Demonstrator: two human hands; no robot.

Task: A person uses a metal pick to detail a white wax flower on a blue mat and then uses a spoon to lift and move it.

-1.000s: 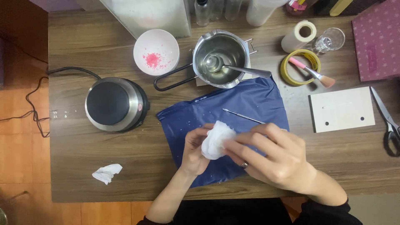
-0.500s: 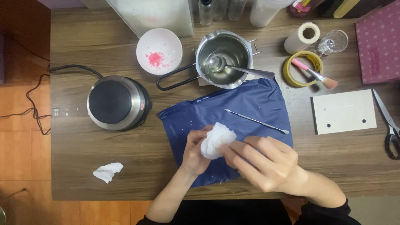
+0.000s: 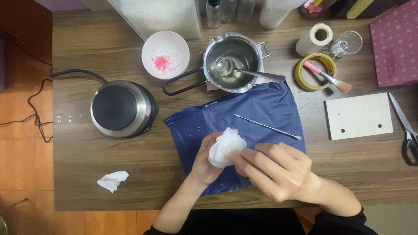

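A crumpled white tissue sits above the blue plastic sheet, gripped between the curled fingers of the left hand and right hand. A slim metal tool lies just beyond on the sheet; a magenta starred box occupies the bench's far right corner.

Dark wood-grain table, orange tiled floor at left, dim warm indoor light

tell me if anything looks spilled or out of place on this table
A few small things. White flecks are scattered over the blue sheet and the wood beside the hot plate. A crumpled white tissue lies alone near the table's front edge. Pink crumbs sit inside the white bowl, not spilled.
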